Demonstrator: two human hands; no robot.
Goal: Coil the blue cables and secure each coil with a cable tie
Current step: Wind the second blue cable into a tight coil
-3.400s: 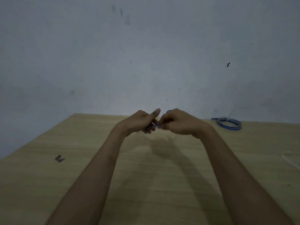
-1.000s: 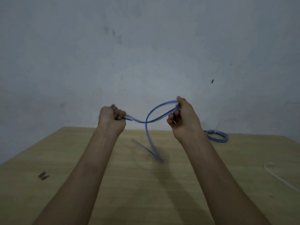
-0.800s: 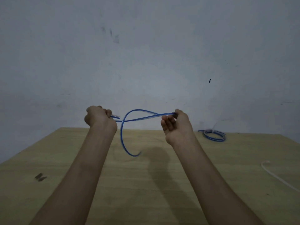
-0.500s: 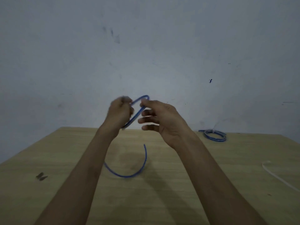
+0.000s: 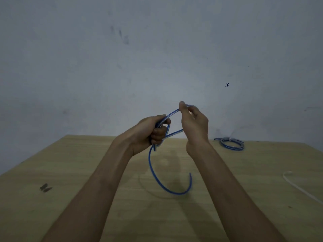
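Note:
Both hands are raised above the wooden table (image 5: 73, 172) with a blue cable (image 5: 153, 173) between them. My left hand (image 5: 150, 131) is closed around a loop of it. My right hand (image 5: 194, 124) pinches the top of that loop between thumb and fingers. The cable's loose tail hangs from the left hand and curves down to the right, just above the table. A second blue cable coil (image 5: 231, 144), bound with a pale tie, lies at the far right of the table by the wall.
A white cable tie (image 5: 300, 187) lies on the table at the right edge. Small dark bits (image 5: 45, 187) sit on the left part. A grey wall (image 5: 157, 58) rises right behind the table's far edge.
The hands pulled apart with the cable, then came together again; a loop now sits in the left hand, the right hand has taken hold of its top, and the tail hangs lower.

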